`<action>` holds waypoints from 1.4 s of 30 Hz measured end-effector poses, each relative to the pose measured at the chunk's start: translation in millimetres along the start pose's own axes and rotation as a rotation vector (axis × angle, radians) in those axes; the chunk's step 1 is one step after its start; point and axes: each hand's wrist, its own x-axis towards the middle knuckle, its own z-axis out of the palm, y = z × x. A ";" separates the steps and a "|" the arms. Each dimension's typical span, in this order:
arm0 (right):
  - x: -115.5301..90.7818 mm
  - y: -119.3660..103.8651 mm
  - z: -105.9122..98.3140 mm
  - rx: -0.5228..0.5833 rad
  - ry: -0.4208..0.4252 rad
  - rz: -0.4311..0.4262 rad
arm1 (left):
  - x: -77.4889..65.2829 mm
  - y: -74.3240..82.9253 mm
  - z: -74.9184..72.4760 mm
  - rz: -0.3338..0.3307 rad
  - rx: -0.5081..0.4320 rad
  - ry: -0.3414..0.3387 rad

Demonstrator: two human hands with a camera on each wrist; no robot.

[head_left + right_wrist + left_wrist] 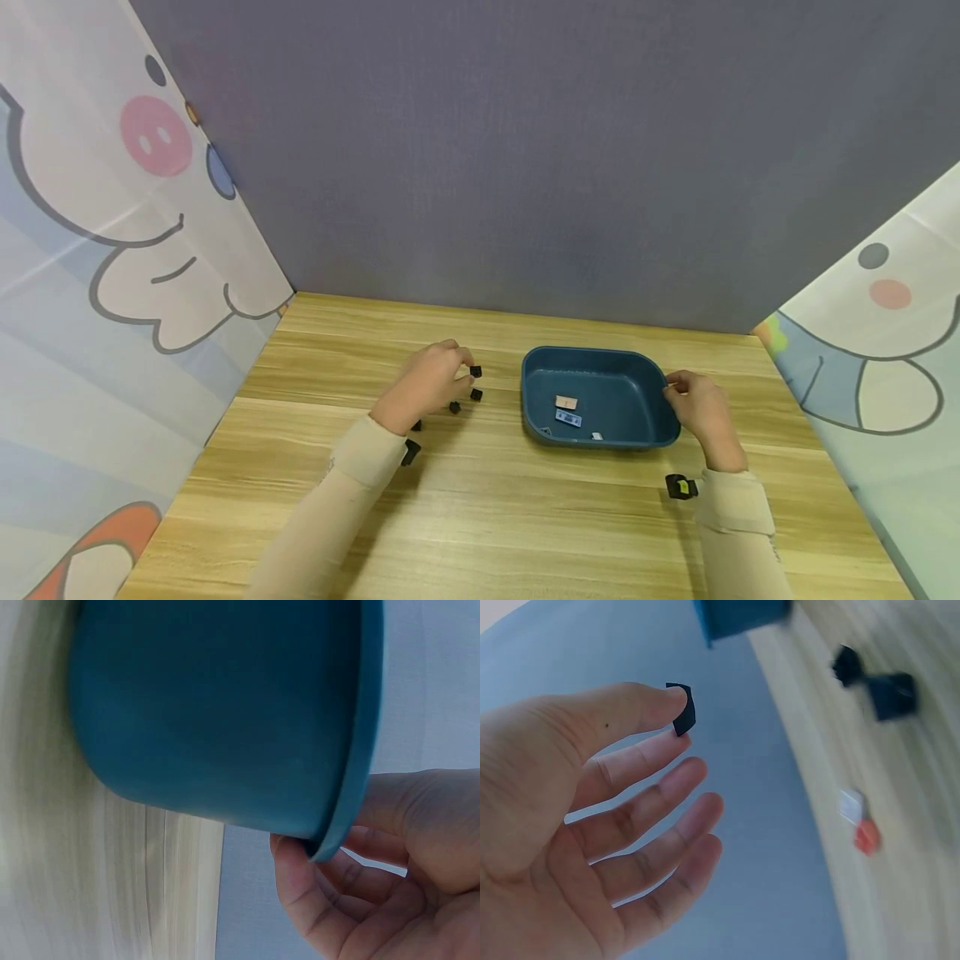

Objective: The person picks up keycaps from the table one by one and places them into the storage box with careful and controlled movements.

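My left hand (427, 383) pinches a small black piece (686, 712) between thumb and index finger, above the table left of the basin; its other fingers stay loosely bent. Several small dark pieces lie under and near that hand, among them a black cube (476, 395) and another one (454, 407). At the right end of a dark blue plastic basin (600, 350), my right hand (697, 407) grips the rim between thumb and fingers. On the basin's floor are a pale orange piece (566, 402), a light blue printed piece (568, 417) and a small white piece (597, 436).
A white piece (853, 805) and a red-orange piece (867, 837) lie on the wooden table (525, 517), blurred in the left wrist view. A grey panel (525, 167) stands along the table's back edge. Cartoon-printed sheets hang at both sides.
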 end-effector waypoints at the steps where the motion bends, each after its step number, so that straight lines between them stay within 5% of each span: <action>1: -0.1 -0.2 -0.2 0.002 -0.003 0.001 | 2.5 4.1 -1.6 0.008 0.009 0.002; 15: 2.2 0.4 -0.9 0.015 -0.016 0.004 | 39.6 59.8 -8.3 0.159 0.053 -0.002; 23: 1.8 0.7 -0.7 0.011 -0.008 -0.002 | 49.2 86.1 -2.9 0.203 0.045 -0.039; 42: 0.1 1.6 -0.1 0.027 -0.011 0.013 | 44.8 90.6 2.2 0.196 0.042 -0.059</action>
